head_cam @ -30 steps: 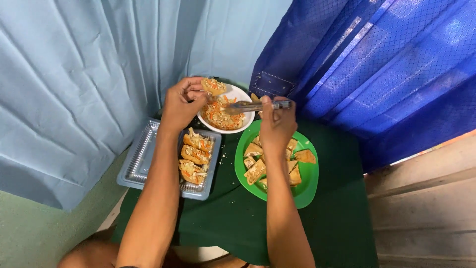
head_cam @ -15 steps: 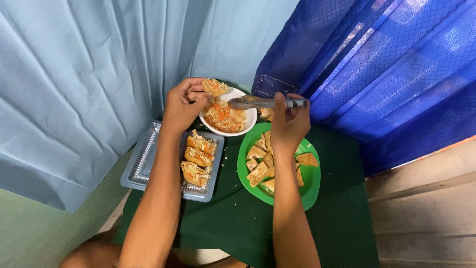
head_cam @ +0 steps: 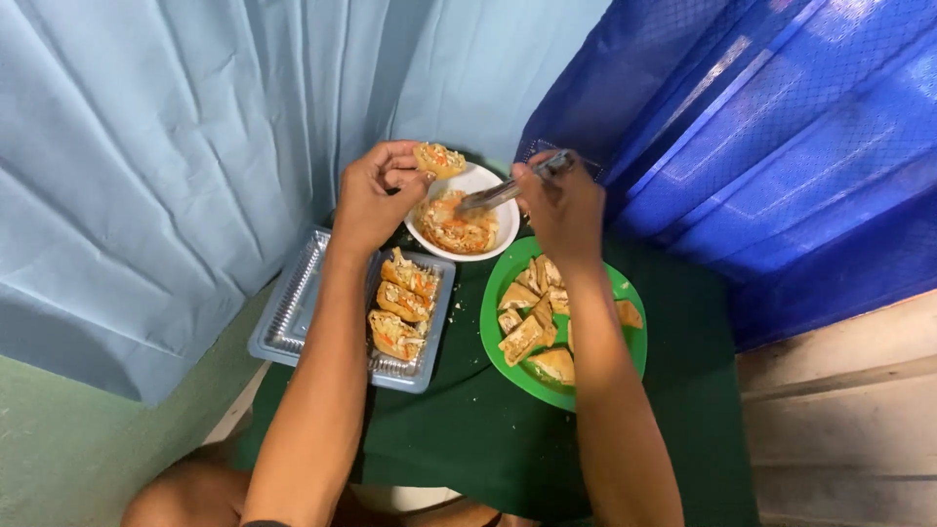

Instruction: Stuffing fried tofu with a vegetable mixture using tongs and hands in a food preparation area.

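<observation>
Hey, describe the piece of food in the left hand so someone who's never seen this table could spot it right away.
Start at the green-covered table and find the white bowl of shredded filling at its far edge. Just above the bowl's left rim, the left hand pinches a stuffed tofu pocket. It alone is lifted in fingers; the others lie in the clear tray or on the green plate.

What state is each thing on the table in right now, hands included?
Left hand: closed on a stuffed pastry, held above the bowl rim.
Right hand: grip shut on metal tongs, tips down in the bowl.
White bowl: partly full of shredded filling.
Clear tray: open, three stuffed pieces at its right end.
Green plate: piled with unfilled pieces.
Green cloth: spread over the table.
</observation>
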